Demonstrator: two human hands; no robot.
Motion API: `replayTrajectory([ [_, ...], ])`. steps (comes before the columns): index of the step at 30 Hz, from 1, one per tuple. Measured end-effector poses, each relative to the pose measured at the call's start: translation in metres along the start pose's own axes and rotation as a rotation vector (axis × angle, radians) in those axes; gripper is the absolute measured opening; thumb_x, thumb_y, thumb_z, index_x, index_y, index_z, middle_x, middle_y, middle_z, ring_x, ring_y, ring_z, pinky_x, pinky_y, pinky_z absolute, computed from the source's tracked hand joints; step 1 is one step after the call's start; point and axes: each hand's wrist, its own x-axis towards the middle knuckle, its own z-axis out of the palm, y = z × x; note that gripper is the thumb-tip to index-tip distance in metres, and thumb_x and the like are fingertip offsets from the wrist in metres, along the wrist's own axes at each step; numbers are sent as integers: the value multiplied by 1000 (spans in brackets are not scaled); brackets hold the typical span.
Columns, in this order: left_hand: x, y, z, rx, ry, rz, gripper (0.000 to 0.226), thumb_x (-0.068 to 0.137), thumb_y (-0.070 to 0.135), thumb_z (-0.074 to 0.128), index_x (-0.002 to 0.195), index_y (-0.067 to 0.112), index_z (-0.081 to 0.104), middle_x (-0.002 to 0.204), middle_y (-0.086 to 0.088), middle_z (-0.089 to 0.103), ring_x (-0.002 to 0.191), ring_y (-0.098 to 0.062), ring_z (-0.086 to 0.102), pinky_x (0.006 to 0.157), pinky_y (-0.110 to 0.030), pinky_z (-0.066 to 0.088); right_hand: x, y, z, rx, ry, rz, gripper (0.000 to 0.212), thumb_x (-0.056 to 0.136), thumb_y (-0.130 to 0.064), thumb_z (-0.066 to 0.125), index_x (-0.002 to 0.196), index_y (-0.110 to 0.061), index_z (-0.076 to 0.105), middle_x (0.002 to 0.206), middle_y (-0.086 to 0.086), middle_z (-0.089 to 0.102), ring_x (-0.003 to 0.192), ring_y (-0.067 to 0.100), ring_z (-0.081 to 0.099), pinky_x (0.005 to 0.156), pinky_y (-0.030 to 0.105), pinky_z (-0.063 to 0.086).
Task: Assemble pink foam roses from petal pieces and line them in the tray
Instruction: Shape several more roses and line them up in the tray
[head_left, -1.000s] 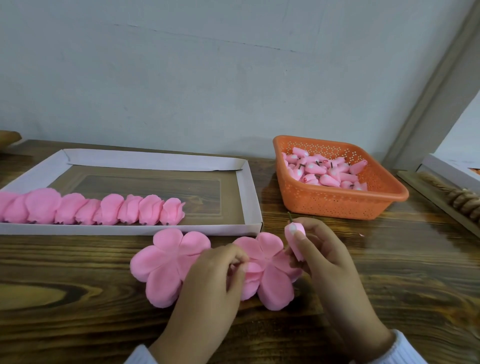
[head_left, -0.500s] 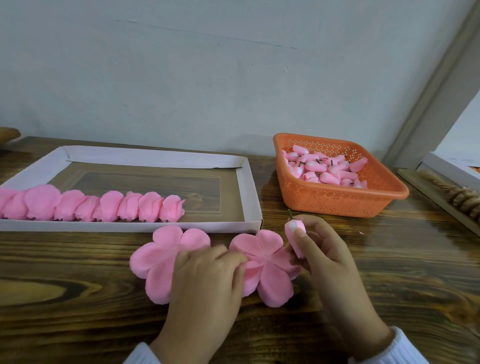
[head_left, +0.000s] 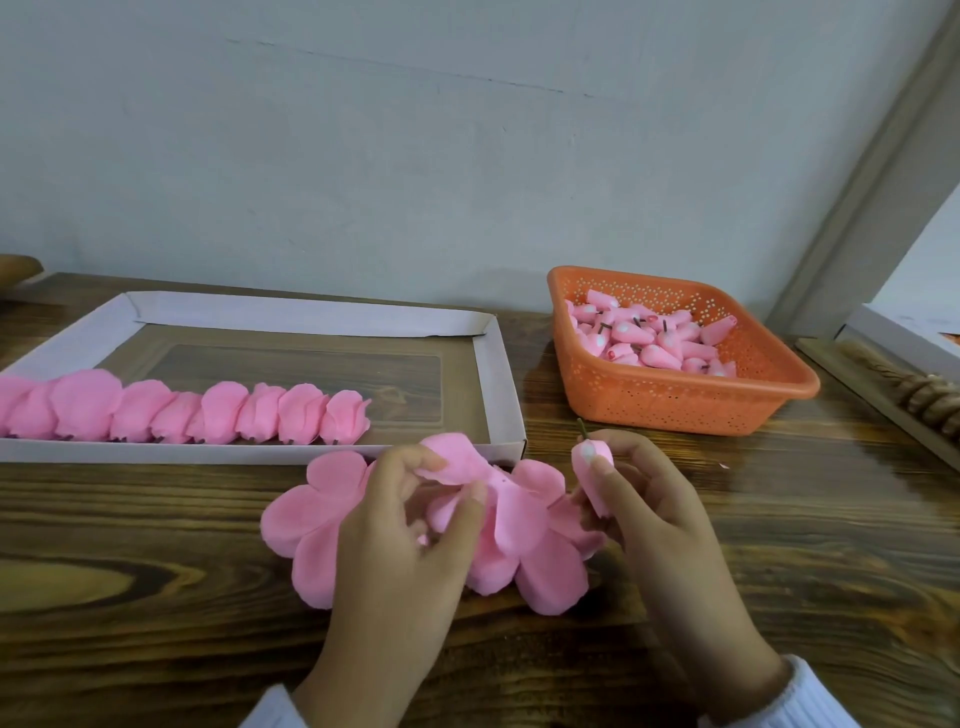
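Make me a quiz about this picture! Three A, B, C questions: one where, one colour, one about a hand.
1. Where are the finished roses? A on the floor; B along the near edge of the tray; C on a chair.
2. What colour is the basket? A orange; B blue; C green.
3. What is the right hand doing? A lying flat; B holding a pink bud; C waving.
Answers: B, they line the tray's front wall; A, its mesh is orange; B, it pinches the bud.
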Motion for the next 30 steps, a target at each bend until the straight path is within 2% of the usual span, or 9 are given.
replayTrajectory([
  [3, 0, -5, 0, -15, 15, -90, 40, 66, 22, 79, 91, 32, 49, 91, 37, 59, 83, 12, 59, 63, -3, 44, -3, -3, 1, -9, -28, -19, 17, 85, -38, 58, 99, -30, 66, 75, 8, 67, 67, 17, 63, 58, 28, 53],
  [7, -1, -9, 2, -49, 13, -228, 41, 71, 6, 77, 88, 27, 47, 74, 10, 60, 71, 13, 56, 54, -3, 41, -9, -6, 6, -54, -121, -105, 9, 89, -33, 66, 98, -34, 64, 80, 3, 68, 68, 11, 61, 62, 22, 49],
  [11, -1, -9, 3, -129, -38, -281, 38, 79, -8, 63, 89, 25, 46, 61, 5, 62, 56, 7, 57, 46, -7, 42, -13, -4, 10, -235, -217, -186, 10, 83, -33, 66, 87, -28, 59, 76, 1, 67, 66, 17, 59, 59, 27, 44],
  [13, -2, -10, 3, -142, -54, -300, 43, 79, -10, 60, 90, 29, 45, 61, 3, 60, 54, 7, 57, 46, -7, 42, -13, -2, 10, -347, -235, -209, 11, 82, -36, 67, 84, -28, 59, 73, -1, 65, 63, 16, 57, 55, 18, 41],
  [16, -2, -14, 3, -133, -64, -305, 50, 78, -11, 59, 93, 35, 45, 74, -2, 59, 60, 7, 57, 47, -7, 43, -12, 0, 8, -433, -238, -226, 13, 81, -40, 65, 84, -28, 61, 72, -4, 65, 61, 15, 57, 54, 12, 38],
  [22, 0, -21, 7, -138, -79, -263, 55, 80, -5, 61, 101, 44, 44, 96, 22, 65, 90, 8, 59, 64, -10, 45, -11, 2, 8, -470, -198, -254, 11, 81, -45, 62, 87, -35, 60, 78, -11, 66, 70, 11, 62, 55, 10, 41],
  [25, -1, -20, 6, -151, -73, -234, 65, 81, -10, 59, 103, 49, 45, 104, 27, 62, 101, 4, 59, 78, -20, 47, -11, 2, 10, -472, -183, -269, 17, 79, -49, 60, 88, -34, 60, 77, -10, 66, 69, 11, 61, 55, 9, 39],
  [28, -2, -14, 6, -97, -86, -132, 78, 82, -14, 57, 107, 58, 42, 109, 34, 58, 108, 3, 57, 89, -25, 46, -12, 3, 11, -470, -165, -280, 17, 79, -47, 61, 86, -31, 61, 74, -9, 65, 66, 11, 60, 54, 10, 39],
  [30, -4, -9, 7, -70, -95, -63, 90, 83, -13, 57, 108, 70, 35, 115, 40, 53, 107, 12, 56, 93, -22, 45, -13, 2, 12, -472, -155, -285, 14, 81, -42, 65, 85, -29, 62, 73, -10, 65, 65, 10, 60, 54, 10, 39],
])
